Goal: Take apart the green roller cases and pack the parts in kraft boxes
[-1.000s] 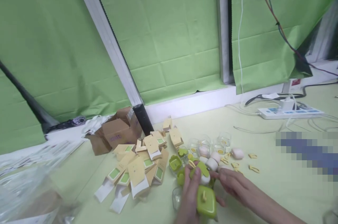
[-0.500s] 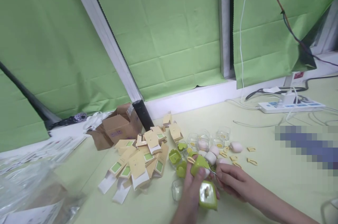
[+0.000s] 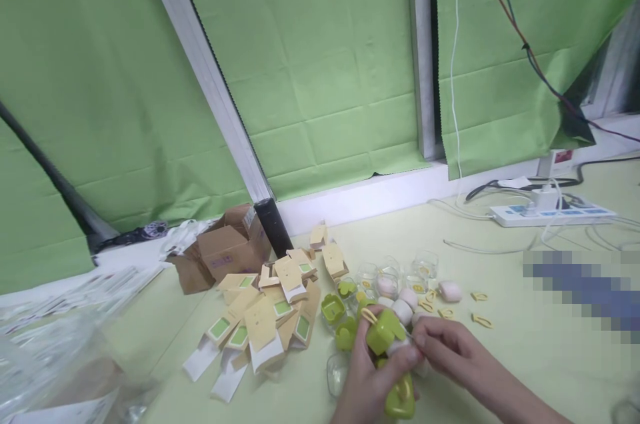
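Note:
My left hand [image 3: 373, 377] is closed around a green plastic cap [image 3: 385, 332] with a yellow loop on its top and a whitish piece at its open side. Below the same hand sits another green piece [image 3: 400, 399] with a yellow part on it; whether the fingers hold it too is unclear. My right hand [image 3: 447, 351] pinches a thin, shiny tool at the cap's edge, mostly hidden by the fingers. Just beyond lie white and pinkish rounded blocks [image 3: 403, 311], green flower-shaped caps [image 3: 333, 309] and clear cups [image 3: 425, 264]. Yellow loops [image 3: 483, 321] are scattered to the right.
Left of my hands is a pile of yellow card boxes [image 3: 261, 324]. Behind it stand a brown carton [image 3: 227, 247] and a black cylinder [image 3: 273, 227]. A power strip [image 3: 555, 214] with cables lies at the right back, and clear plastic bags [image 3: 45, 357] at the left.
The green piece under my left hand has turned, hiding its shiny clear face and showing a yellow part. My left thumb has shifted right, towards my right fingers. The view has tipped slightly upward.

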A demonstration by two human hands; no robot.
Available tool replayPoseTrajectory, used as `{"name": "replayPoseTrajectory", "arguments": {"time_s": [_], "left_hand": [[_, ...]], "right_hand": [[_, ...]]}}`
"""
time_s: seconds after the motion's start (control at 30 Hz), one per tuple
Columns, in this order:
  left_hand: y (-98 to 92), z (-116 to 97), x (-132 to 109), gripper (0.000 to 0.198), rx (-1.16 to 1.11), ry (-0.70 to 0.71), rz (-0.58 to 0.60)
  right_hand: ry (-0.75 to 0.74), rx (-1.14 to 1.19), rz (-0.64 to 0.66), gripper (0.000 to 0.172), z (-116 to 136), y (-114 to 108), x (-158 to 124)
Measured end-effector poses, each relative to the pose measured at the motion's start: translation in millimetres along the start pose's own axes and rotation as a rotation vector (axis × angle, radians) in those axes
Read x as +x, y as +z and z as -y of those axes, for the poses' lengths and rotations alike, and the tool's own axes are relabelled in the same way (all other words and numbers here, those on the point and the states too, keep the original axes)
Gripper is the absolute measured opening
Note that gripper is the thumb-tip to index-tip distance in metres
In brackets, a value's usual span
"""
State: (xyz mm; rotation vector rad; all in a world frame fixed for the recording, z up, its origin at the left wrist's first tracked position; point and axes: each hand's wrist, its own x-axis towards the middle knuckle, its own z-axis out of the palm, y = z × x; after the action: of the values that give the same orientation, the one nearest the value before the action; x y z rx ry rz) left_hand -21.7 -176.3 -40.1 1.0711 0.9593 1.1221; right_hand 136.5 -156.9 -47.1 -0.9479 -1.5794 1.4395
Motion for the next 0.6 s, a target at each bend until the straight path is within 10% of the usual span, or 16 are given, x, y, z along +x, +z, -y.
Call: {"name": "replayPoseTrajectory", "arguments": {"time_s": [0.6], "left_hand": [[4.7,-7,19,0.080,-0.131,-0.063,-0.115]], "right_hand": [[-0.009,-0.365,-0.347,0.042,-6,-51,24]]}}
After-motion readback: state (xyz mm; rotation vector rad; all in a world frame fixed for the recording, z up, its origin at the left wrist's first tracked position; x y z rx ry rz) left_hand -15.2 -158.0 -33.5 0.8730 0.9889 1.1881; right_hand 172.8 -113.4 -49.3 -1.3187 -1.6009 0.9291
